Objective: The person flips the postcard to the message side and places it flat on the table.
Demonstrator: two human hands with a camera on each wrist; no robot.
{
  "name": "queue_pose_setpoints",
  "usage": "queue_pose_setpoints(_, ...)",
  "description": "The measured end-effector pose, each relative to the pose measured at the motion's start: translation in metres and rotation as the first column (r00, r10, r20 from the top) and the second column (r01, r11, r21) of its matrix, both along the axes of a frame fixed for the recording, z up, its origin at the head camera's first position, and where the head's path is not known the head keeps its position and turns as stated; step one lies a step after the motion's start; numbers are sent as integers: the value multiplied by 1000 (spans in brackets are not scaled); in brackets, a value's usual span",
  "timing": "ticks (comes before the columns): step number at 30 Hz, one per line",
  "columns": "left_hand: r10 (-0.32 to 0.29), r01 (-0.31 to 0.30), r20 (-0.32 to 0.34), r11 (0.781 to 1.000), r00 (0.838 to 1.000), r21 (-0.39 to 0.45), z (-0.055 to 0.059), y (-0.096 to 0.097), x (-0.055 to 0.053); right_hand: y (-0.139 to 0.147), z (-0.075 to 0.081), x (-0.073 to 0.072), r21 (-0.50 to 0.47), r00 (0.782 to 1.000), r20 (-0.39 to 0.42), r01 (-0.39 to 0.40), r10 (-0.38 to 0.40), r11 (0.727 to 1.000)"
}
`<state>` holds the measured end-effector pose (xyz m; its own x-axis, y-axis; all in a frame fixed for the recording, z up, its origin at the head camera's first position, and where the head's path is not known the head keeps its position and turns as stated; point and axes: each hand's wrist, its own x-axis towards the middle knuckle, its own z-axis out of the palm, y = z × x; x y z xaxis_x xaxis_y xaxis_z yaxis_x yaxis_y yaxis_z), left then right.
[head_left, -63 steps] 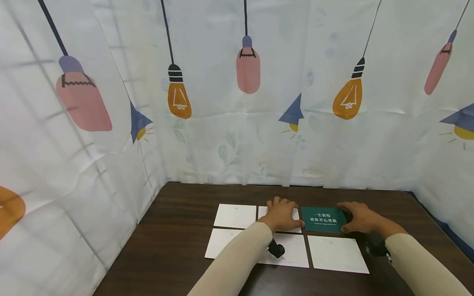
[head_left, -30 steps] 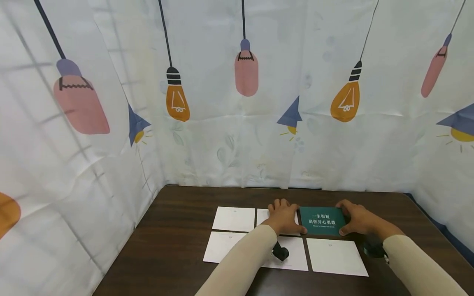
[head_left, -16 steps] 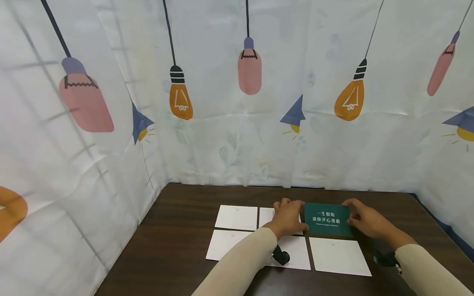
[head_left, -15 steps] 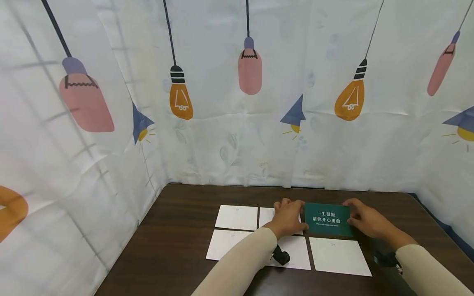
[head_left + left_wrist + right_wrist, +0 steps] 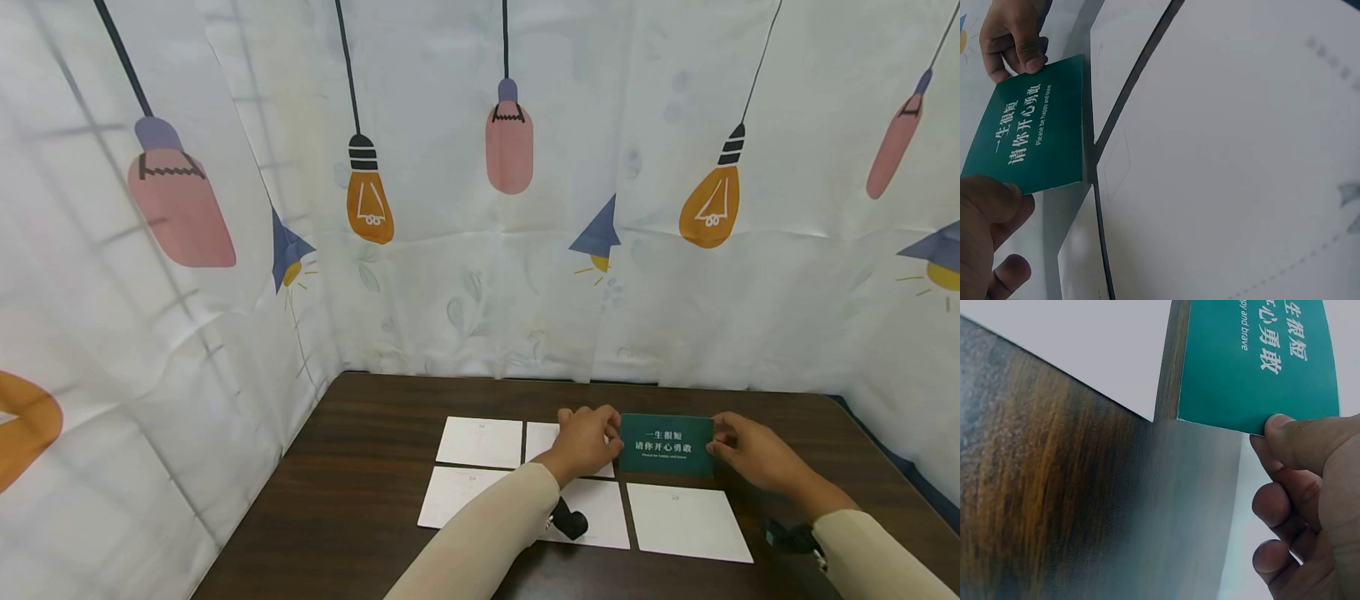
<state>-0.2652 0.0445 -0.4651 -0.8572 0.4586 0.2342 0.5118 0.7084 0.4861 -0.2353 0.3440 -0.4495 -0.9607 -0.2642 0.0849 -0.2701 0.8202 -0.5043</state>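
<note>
A green card (image 5: 666, 446) with white Chinese and English lettering is tilted up at the back right of the table. My left hand (image 5: 585, 442) pinches its left edge, with the thumb on top in the left wrist view. At the opposite edge, my right hand (image 5: 757, 454) pinches the card between thumb and index finger. The other right fingers curl loosely below, as the right wrist view shows. In that view the green card (image 5: 1247, 381) appears raised off the wood.
Several white cards lie in two rows on the dark wooden table (image 5: 360, 475), including one white card (image 5: 688, 521) just in front of the green one. My left forearm covers parts of others. A printed white curtain (image 5: 465, 308) stands behind the table.
My right hand has drawn back rightward from over the green card to a pinch on its edge. The left fingers have closed on the other edge, and the card has lifted slightly.
</note>
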Motion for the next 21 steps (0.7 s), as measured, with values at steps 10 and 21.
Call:
queue_pose_setpoints(10, -39, 39, -51, 999, 998, -1, 4, -4, 3, 4, 2, 8, -8, 1000, 1, -26, 26, 1000)
queue_pose_setpoints(21, -81, 80, -77, 997, 994, -16, 3, -5, 4, 6, 1, 10, -7, 997, -50, -51, 51, 999)
